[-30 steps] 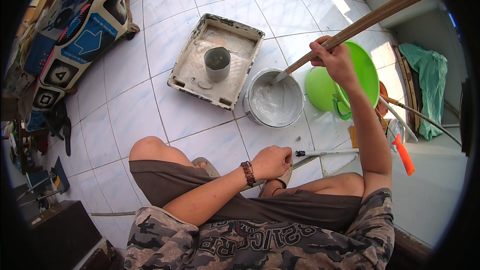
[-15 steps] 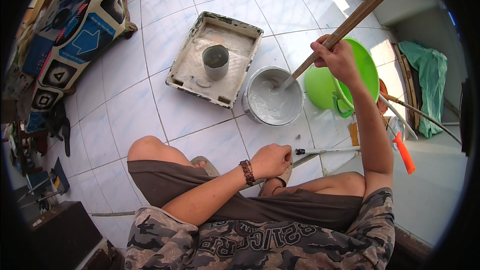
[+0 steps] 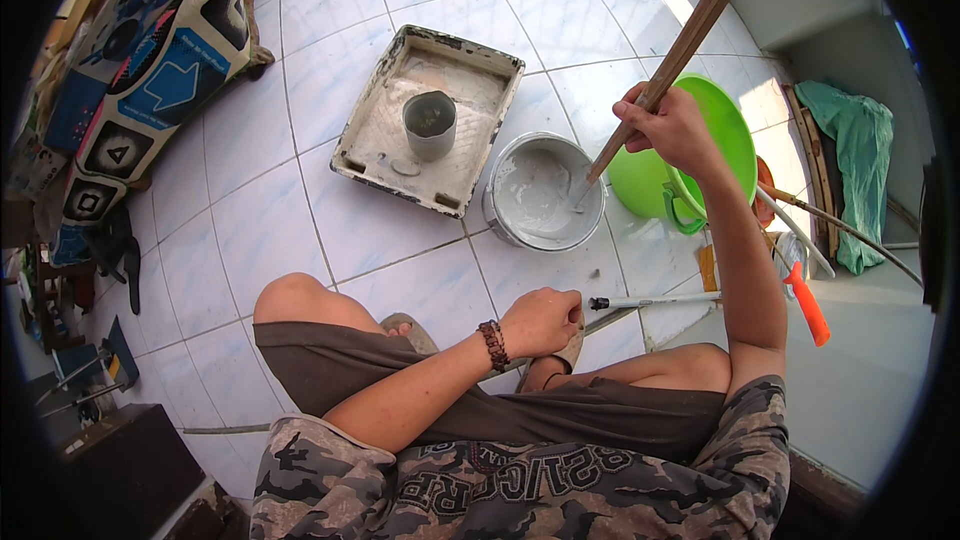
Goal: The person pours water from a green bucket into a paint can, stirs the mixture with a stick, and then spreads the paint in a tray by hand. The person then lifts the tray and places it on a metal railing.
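My right hand [image 3: 668,126] is closed round a long wooden stick [image 3: 690,35], which slants down to the left. The stick's lower end dips into grey paint [image 3: 535,195] near the right wall of a round paint bucket [image 3: 497,219]. Streaks and ripples mark the paint's surface. My left hand [image 3: 541,322] rests over my lap near the knees, its fingers curled in; whatever they may hold is hidden. Left of the bucket lies a paint-stained roller tray [image 3: 352,165], with a grey cylindrical cup [image 3: 431,135] standing in it.
A bright green bucket [image 3: 640,170] lies tipped just right of the paint bucket. Nearer me are a white pole [image 3: 650,301] and an orange handle [image 3: 806,305]. Green plastic sheeting [image 3: 850,160] hangs at the right. A printed mat [image 3: 165,90] covers things at the left.
The stick's lower end has shifted right through the paint, towards the bucket's right wall. It stands a little steeper, and my right hand has moved slightly. My left hand has stayed put.
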### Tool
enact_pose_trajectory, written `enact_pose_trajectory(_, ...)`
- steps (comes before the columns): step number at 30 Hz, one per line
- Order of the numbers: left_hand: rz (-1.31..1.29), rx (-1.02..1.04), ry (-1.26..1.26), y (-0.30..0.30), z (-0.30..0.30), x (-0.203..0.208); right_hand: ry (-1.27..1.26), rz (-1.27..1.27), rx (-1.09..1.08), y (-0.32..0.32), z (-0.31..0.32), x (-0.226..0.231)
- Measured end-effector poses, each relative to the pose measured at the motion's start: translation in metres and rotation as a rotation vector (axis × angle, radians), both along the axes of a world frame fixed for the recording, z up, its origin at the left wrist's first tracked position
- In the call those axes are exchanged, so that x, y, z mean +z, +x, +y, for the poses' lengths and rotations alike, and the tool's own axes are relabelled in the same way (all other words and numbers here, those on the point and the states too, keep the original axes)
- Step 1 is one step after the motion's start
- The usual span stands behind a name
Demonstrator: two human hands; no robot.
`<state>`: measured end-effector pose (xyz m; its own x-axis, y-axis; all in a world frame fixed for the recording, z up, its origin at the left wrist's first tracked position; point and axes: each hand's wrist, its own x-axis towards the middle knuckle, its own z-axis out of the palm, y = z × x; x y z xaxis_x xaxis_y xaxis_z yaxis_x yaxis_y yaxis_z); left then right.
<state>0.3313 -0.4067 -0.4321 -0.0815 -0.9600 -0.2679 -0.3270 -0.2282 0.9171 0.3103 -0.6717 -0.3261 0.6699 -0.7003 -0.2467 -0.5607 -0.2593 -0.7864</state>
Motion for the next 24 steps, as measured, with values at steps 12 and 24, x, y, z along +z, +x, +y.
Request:
enact_pose_trajectory(12, 0.015, 0.016, -0.028, -0.003, 0.001, -0.007, -0.054, -0.039, -0.043, -0.002, -0.009, -0.005)
enact_pose_trajectory(24, 0.037, 0.036, -0.006, 0.002, -0.004, 0.003, 0.395, -0.133, -0.221, -0.053, -0.027, -0.050)
